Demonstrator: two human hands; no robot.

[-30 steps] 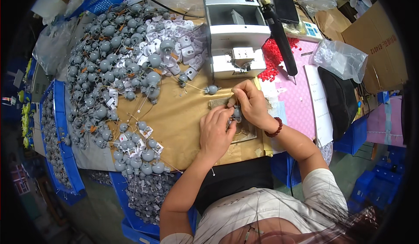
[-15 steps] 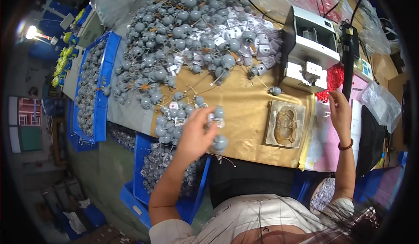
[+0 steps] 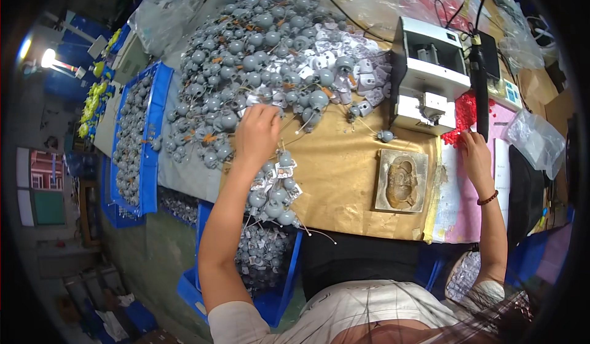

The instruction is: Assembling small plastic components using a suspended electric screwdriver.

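My left hand (image 3: 258,134) is at the near edge of a big heap of grey ball-shaped parts (image 3: 264,21) with thin cords and orange bits. Its fingers are curled together by a few white cards, and their tips are hidden. My right hand (image 3: 477,155) is at the near edge of a pile of small red pieces (image 3: 465,111), thumb and fingers pinched; whatever they hold is too small to make out. Below my left hand, a smaller cluster of grey balls with white cards (image 3: 273,205) lies at the table's front edge. White printed cards (image 3: 365,76) lie among the heap.
A white-and-black bench machine (image 3: 430,67) stands right of the heap, with a black upright bar (image 3: 479,92) beside it. A square metal mould (image 3: 401,181) rests on brown paper. Blue crates (image 3: 150,135) of grey parts flank the left; another blue crate (image 3: 286,282) sits below the table edge.
My left hand has moved away from the small cluster, up and left to the heap; the ball and card at its fingers now lie with the cluster. My right hand has closed by the red pieces.
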